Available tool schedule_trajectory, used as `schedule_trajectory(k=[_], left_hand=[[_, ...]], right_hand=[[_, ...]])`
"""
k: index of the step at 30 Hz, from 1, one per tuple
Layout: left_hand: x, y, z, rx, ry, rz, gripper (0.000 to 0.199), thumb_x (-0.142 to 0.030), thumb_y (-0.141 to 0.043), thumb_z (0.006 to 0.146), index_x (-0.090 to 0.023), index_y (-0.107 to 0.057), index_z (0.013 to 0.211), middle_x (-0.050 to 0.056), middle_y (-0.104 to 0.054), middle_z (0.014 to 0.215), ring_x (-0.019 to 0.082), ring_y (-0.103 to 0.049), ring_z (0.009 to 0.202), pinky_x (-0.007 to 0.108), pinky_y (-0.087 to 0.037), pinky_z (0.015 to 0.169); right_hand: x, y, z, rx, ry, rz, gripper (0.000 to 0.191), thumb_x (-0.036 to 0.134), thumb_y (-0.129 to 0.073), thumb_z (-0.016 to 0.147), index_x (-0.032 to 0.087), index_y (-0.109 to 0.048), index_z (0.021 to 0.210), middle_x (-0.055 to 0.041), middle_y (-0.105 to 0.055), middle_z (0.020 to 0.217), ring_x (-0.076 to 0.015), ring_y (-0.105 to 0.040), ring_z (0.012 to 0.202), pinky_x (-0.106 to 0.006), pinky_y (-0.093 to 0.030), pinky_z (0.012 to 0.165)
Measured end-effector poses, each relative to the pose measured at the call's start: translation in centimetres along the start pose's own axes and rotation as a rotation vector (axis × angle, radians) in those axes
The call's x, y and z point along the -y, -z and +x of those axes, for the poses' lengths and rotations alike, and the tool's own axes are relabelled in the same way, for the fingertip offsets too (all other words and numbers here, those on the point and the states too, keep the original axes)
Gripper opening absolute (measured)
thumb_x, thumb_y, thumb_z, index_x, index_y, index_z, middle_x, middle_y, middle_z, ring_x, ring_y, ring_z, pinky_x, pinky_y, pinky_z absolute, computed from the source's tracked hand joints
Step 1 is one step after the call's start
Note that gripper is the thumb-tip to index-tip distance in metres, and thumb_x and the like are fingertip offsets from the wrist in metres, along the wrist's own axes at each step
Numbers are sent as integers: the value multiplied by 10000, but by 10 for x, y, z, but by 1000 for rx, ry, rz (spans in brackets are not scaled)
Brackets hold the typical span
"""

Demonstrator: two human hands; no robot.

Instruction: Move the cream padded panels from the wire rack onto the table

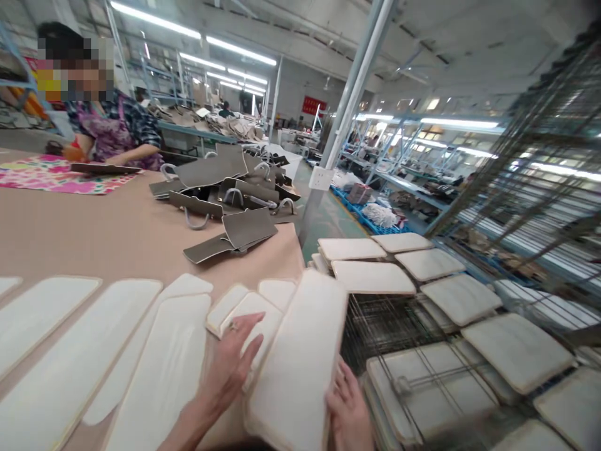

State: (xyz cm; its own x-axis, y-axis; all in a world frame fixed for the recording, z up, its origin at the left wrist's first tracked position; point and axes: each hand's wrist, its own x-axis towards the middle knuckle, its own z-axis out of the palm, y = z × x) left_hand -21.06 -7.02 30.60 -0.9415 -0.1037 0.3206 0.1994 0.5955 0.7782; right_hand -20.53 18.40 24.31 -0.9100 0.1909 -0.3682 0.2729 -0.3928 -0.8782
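A long white panel (300, 357) with rounded corners and a tan edge is held tilted at the table's right side. My right hand (348, 404) grips its right edge, fingers curled at the rim. Left of that panel, my left hand (228, 363) has its fingers apart above a smaller white panel (256, 322); whether it touches the panel I cannot tell. Beside my left forearm lies another long white panel (164, 369), partly over others. Several more white panels (89, 357) are spread out to the left.
To the right, a wire rack (385, 335) bears several white panels (516, 347), with raised wire shelves (530, 163) above. Dark bag pieces with handles (211, 172) are heaped on the brown table (141, 241). A co-worker (110, 128) works at far left. A metal post (357, 81) stands ahead.
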Motion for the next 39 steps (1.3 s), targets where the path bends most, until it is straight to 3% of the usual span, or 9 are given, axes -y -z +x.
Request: schedule_trajectory(k=[3,6,9,12,16,23,28,33,39], left_hand=[[6,-28,11,332,-93,133,292,-245,-386,864,-198,-581,1076,103,-610,1082,242,-535,1030,443,-426,912],[24,-58,13,484,-88,225,310,-169,-399,822,-167,-586,1069,112,-621,1055,264,-546,1014,470,-430,902],[47,-81,7,432,-56,230,359,-172,-414,801,-156,-564,1127,127,-625,1061,269,-556,1012,460,-442,910],[71,-96,2,265,-86,147,374,-207,-366,829,-206,-554,1152,108,-629,1067,235,-573,1008,374,-480,897],[87,-98,5,166,-78,105,426,-202,-325,849,-271,-488,1237,70,-577,1206,202,-541,1110,311,-463,938],[28,-61,22,184,33,43,402,-201,-353,844,-222,-523,1208,94,-642,994,199,-580,956,361,-485,880],[30,-45,2,-139,313,-43,392,-366,-446,834,-200,-536,1178,100,-631,1007,208,-591,926,340,-518,760],[55,-35,-48,-142,448,-103,457,-464,-515,780,-213,-571,1158,92,-659,1038,227,-618,945,319,-530,764],[50,-17,-51,-190,519,-179,524,-502,-526,737,-164,-580,1133,120,-653,1049,248,-614,949,371,-522,795]], right_hand=[[-31,-27,-3,-123,280,-300,477,295,-792,459,264,-642,911,-35,-641,1038,-270,-518,1090,-390,-389,980],[-37,-18,-2,-63,323,-327,283,421,-749,551,262,-682,776,-42,-683,887,-260,-579,981,-368,-411,952],[-3,2,25,-36,235,-150,486,527,-684,632,216,-622,1001,-60,-677,947,-228,-627,878,-336,-486,826],[53,6,94,-108,198,53,589,400,-753,607,200,-507,1104,-41,-614,1064,-181,-615,917,-265,-504,780],[102,-7,204,-168,15,137,297,178,-641,740,119,-502,995,-3,-576,777,-143,-615,732,-269,-533,647],[108,2,285,-254,-242,97,115,164,-538,831,125,-539,939,-3,-566,840,-92,-561,679,-205,-492,528],[108,3,303,-256,-346,60,90,188,-524,845,121,-544,901,6,-557,795,-76,-535,623,-189,-466,493],[123,-12,298,-310,-286,72,97,166,-520,843,124,-512,756,66,-454,627,-30,-403,466,-141,-347,387],[152,-24,186,-90,-64,133,87,122,-563,758,148,-524,685,47,-488,590,-39,-416,469,-136,-374,402]])
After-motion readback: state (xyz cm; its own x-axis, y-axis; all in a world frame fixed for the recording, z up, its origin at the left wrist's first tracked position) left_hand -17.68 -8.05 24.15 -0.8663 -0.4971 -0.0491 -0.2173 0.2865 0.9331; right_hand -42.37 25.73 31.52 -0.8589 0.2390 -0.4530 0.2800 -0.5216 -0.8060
